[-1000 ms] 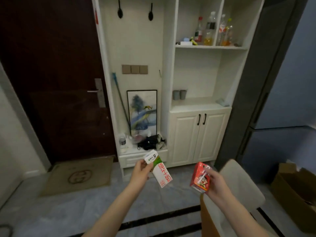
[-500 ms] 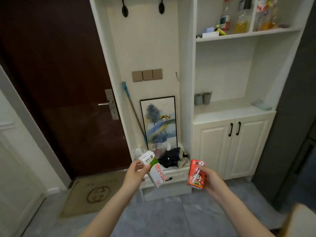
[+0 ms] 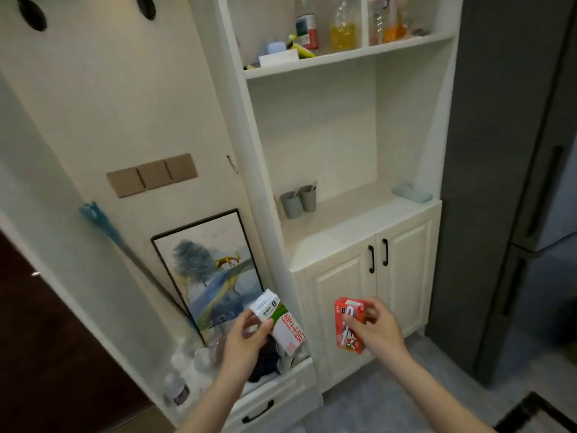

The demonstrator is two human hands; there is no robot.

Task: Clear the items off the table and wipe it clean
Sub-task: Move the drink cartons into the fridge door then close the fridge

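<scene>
Plainly, both things here are small drink cartons, carried in the air in front of a white cabinet; no table is in view. The left hand has its fingers and thumb curled round the upper end of the green-and-white milk carton, clamped near the white top. This carton is tilted: its long axis runs from the top, up and to the left, down to the base, low and to the right, with the red lettering facing the camera. It is likely light, stiff paperboard with a smooth, somewhat slick coating, so a hold across the two broad faces suits it; a hard squeeze could dent it or push liquid out if it is opened.

The right hand pinches the red carton from its right side, thumb on the front and fingers behind. This carton stands nearly upright, long axis vertical, printed front toward the camera, a straw seemingly fixed to that face. Being smaller, it probably needs only a light side grip. The two cartons are apart, level with the cabinet's lower doors, beneath its open counter ledge.
</scene>
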